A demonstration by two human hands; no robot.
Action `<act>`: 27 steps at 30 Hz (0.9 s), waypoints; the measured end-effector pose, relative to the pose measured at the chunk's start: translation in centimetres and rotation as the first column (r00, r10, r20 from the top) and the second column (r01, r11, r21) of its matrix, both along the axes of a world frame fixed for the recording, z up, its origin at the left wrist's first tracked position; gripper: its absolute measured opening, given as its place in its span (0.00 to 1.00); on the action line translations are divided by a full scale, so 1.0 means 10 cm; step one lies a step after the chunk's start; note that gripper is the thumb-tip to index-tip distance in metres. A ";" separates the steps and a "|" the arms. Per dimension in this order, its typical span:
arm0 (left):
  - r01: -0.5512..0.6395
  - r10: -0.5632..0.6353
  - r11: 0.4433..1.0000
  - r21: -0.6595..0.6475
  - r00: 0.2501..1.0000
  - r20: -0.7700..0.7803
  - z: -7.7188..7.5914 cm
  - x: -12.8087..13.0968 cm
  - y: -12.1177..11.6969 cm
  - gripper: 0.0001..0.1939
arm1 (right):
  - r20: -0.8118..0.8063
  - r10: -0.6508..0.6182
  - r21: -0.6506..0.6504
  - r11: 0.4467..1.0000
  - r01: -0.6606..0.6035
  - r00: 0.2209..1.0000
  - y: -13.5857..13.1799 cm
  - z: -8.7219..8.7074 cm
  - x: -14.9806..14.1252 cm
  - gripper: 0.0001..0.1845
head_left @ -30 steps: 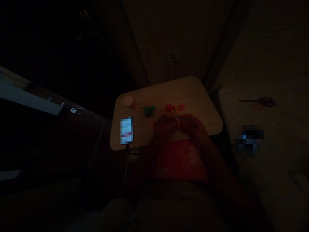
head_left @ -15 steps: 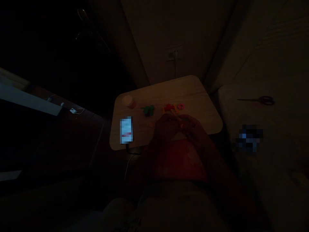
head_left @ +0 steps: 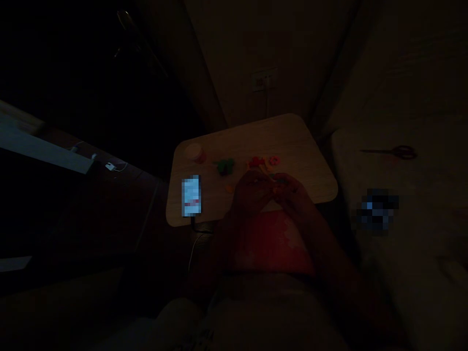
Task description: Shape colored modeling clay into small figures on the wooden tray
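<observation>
Both hands meet over the near edge of a small wooden table, in dim light. My left hand is closed, its fingertips pinched toward my right hand, which is closed too. Between the fingertips shows a small orange piece, its kind too dark to make out. Just beyond the hands lie a red piece with orange parts about it and a pink flower-shaped ring. Farther left sits a green piece, and a small orange bit lies beside my left hand.
A lidded tub stands at the table's back left, with a lit phone on a cable in front of it. Scissors lie on the pale surface to the right. A wall socket is behind the table.
My hands stay together in nearly the same place, with slight finger movement around the orange piece. The things on the table have not moved.
</observation>
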State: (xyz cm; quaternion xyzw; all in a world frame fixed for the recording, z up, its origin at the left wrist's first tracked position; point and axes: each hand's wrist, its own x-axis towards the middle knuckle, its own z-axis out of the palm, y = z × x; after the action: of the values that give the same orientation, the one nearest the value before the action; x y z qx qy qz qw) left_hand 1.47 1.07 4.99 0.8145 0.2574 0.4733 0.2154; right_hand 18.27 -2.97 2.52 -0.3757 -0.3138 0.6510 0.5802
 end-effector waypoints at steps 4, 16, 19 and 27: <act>-0.029 0.029 0.999 0.022 1.000 -0.008 0.00 0.01 -0.01 0.09 | 0.027 -0.029 0.003 1.000 0.029 0.999 0.00 -0.04 0.00 0.30; -0.018 0.017 0.998 0.065 1.000 0.018 -0.01 0.05 0.01 0.07 | 0.017 -0.037 -0.007 0.999 0.037 0.999 -0.02 -0.02 0.00 0.30; -0.010 0.011 0.998 0.056 1.000 -0.009 -0.02 0.05 0.02 0.07 | -0.003 -0.049 -0.031 0.998 0.049 0.999 -0.02 -0.02 0.00 0.30; 0.039 -0.021 0.998 0.050 0.948 -0.318 -0.01 -0.02 0.27 0.14 | 0.223 -0.124 0.003 0.992 0.127 0.967 0.02 0.05 0.13 0.22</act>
State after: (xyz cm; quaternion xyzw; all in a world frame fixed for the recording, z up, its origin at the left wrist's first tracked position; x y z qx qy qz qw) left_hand 1.27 3.80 4.87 0.8894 0.2629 0.3400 0.1557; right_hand 19.57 -2.78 3.02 -0.4689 -0.3487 0.5684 0.5792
